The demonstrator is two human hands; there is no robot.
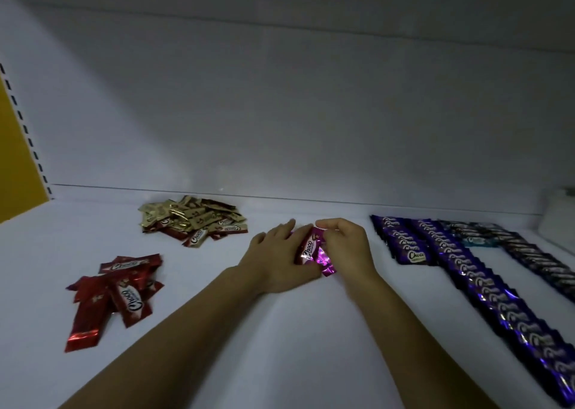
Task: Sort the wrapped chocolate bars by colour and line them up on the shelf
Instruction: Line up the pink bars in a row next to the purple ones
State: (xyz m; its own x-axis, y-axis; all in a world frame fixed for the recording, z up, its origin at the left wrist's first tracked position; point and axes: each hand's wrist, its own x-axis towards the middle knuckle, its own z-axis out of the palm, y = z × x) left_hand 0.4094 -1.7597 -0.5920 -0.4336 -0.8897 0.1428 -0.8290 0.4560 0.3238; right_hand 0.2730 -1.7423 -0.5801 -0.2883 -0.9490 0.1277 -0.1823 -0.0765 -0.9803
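A small bunch of magenta-pink wrapped bars (314, 253) sits at the middle of the white shelf (217, 331), held between both hands. My left hand (273, 262) presses on the bunch from the left. My right hand (345, 243) pinches its top end from the right. A loose heap of red bars (115, 293) lies at the left. A mixed pile of gold and red bars (193, 219) lies behind it near the back wall. At the right, purple bars (485, 287) stand in overlapping rows.
A further row of dark blue-black bars (541, 262) runs along the far right, with one teal bar (476, 241) at its back end. A yellow side panel (15, 159) closes the shelf's left side. A white object (560, 215) stands at the back right.
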